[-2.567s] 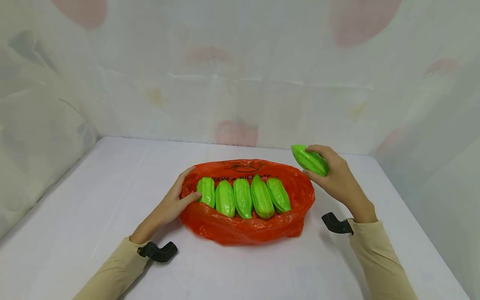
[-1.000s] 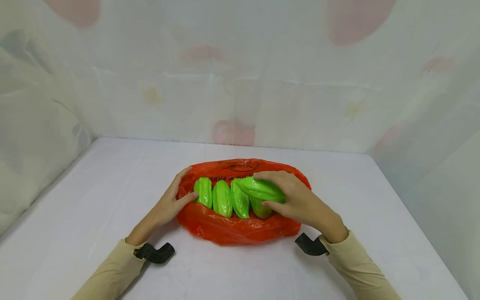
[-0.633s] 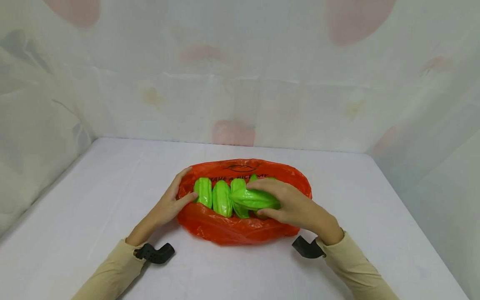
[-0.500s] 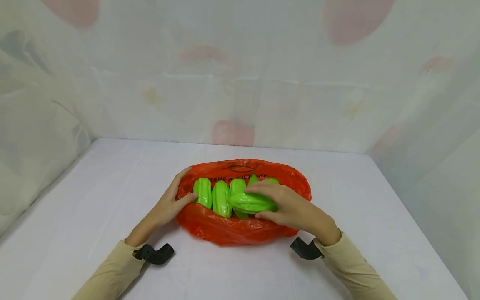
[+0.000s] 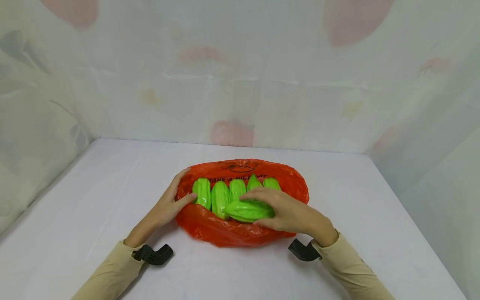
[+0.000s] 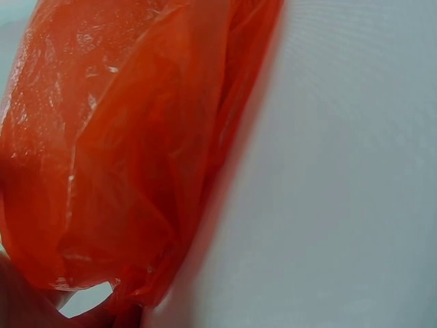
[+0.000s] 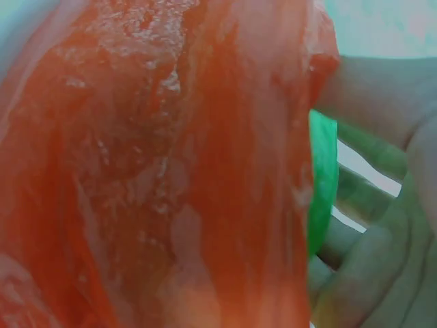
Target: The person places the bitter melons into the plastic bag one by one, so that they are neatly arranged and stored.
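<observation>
A red plastic bag (image 5: 225, 234) with black print inside lies with its mouth wide in the head view. Several ribbed, bright green star fruit (image 5: 202, 192) stand in a row in it. My left hand (image 5: 173, 203) grips the bag's left side, thumb over the rim beside the leftmost fruit. My right hand (image 5: 286, 212) holds another green star fruit (image 5: 248, 211) crosswise at the bag's front rim, in front of the row, pointed end to the left. In the right wrist view, the bag's wall (image 7: 171, 171) hides most of this star fruit (image 7: 322, 181).
The bag sits on a table with a white cloth (image 5: 225, 275). A pale patterned curtain (image 5: 240, 83) hangs behind the table and down both sides. Black curved mounts (image 5: 154, 254) are worn on both wrists.
My right hand has brought its star fruit leftward from beyond the bag's right rim to over the row, then lowered it toward the front rim. My left hand keeps its place at the bag.
</observation>
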`<state>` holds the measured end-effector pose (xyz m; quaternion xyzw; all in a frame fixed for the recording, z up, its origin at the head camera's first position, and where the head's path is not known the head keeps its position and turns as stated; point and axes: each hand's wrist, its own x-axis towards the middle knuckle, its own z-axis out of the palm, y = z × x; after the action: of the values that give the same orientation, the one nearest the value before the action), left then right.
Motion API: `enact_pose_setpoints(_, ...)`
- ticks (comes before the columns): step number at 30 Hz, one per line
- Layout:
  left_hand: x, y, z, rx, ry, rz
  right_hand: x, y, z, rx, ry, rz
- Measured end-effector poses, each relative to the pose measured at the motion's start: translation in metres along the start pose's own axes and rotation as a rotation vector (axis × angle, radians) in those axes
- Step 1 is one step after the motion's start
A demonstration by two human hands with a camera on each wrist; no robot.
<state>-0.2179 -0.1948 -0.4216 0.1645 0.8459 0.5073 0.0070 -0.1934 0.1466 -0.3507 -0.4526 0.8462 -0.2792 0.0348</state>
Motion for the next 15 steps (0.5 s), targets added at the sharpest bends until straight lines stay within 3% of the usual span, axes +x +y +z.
enact_pose_setpoints(15,0.0003,0.0011,-0.0002,-0.008,-0.004,-0.002,0.0006,-0.0015,-0.0026,-0.016,-0.083,0.103)
